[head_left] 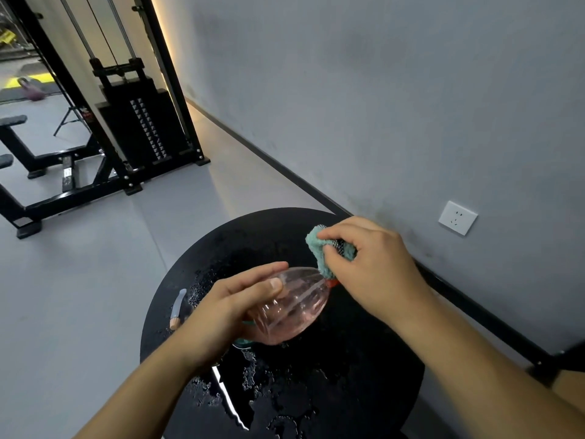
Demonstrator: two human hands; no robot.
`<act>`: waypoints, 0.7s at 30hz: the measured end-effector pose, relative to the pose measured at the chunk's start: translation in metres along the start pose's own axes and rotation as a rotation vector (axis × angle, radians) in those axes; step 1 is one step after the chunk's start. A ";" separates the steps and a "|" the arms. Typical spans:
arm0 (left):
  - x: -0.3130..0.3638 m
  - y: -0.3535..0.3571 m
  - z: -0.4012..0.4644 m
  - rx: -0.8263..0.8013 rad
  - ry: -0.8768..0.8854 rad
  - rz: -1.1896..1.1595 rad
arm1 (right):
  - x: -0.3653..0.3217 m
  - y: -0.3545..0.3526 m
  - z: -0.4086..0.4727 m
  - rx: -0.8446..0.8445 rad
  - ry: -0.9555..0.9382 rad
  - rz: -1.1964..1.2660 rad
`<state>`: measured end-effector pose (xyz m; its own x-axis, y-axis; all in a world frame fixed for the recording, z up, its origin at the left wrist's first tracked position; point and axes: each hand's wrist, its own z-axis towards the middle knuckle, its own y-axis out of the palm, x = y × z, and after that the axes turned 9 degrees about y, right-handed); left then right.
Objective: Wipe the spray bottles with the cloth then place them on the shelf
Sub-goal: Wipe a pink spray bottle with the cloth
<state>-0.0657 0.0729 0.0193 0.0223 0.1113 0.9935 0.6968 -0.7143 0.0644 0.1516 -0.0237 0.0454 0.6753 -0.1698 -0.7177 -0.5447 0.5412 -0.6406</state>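
Left hand (234,307) curled around a wet, probably slippery pink bottle (291,307), light rigid plastic best gripped mid-body, right hand (370,264) pinching the soft cloth (326,251) at its neck.

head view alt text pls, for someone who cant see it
Over a wet round black table, the left hand holds a clear pink plastic spray bottle on its side while the right hand presses a bunched teal cloth to its neck. A black gym cable machine stands behind, by a grey wall.
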 end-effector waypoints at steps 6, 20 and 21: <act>0.003 -0.002 -0.001 0.036 0.036 -0.015 | 0.006 -0.008 0.006 0.092 0.050 0.040; 0.004 -0.005 -0.001 0.036 0.096 0.022 | 0.005 -0.004 0.003 0.066 -0.012 0.007; 0.003 -0.005 -0.001 0.039 0.102 0.024 | 0.006 -0.006 0.006 0.073 -0.014 0.010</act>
<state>-0.0701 0.0762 0.0225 -0.0324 0.0218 0.9992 0.7243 -0.6884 0.0385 0.1616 -0.0233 0.0463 0.6769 -0.1531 -0.7200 -0.5141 0.6017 -0.6113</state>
